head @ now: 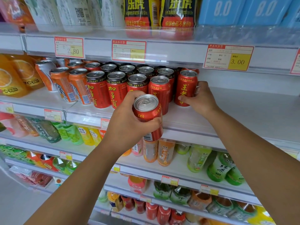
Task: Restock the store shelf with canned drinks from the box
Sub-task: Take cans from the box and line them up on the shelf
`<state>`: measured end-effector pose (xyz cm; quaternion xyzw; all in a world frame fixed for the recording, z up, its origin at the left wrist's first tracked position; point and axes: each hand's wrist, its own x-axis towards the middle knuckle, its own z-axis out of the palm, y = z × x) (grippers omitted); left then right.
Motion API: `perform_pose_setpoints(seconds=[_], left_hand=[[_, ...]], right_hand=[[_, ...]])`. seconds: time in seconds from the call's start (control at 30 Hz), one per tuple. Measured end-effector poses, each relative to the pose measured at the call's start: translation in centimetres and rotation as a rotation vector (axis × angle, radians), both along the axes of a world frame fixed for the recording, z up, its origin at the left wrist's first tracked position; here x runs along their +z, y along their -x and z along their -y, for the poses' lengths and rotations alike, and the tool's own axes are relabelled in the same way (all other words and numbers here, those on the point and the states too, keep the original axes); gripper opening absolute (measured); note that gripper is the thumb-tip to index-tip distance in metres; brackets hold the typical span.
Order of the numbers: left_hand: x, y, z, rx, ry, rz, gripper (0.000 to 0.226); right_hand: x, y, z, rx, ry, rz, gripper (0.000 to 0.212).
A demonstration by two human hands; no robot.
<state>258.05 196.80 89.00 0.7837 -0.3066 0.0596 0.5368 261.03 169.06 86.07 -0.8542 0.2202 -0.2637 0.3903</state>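
My left hand [128,120] grips a red can [148,114] with a silver top, held tilted in the air just in front of the shelf edge. My right hand [200,99] is wrapped around another red can [186,87], which stands upright on the white shelf [235,108] at the right end of the can rows. Rows of red cans [116,88] fill the shelf to the left of it. The box is out of view.
Orange cans [71,85] and orange juice bottles [14,75] stand further left. The shelf above [178,51] hangs low with price tags [228,56]. Lower shelves hold tea and juice bottles [217,166]. Bare shelf surface lies right of my right hand.
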Motion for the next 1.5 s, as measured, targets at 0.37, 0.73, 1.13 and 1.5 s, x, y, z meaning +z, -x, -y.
perform_pose_setpoints(seconds=[0.37,0.73,1.13,1.5], left_hand=[[0.5,-0.3,0.9,-0.015,0.01,0.011,0.055],[2.0,-0.3,5.7,-0.042,0.029,0.094,0.071],[-6.7,-5.2,1.3,0.118,-0.426,0.452,0.052],[-9.0,-5.7,1.9,0.152,-0.282,0.48,0.052]], right_hand=[[1.7,5.3,-4.2,-0.092,-0.016,0.245,0.053],[1.6,10.2,-9.9,0.288,-0.124,0.189,0.076],[1.3,7.7,-6.4,0.116,-0.033,0.072,0.068],[1.2,7.5,-5.2,0.263,-0.138,-0.098,0.086]])
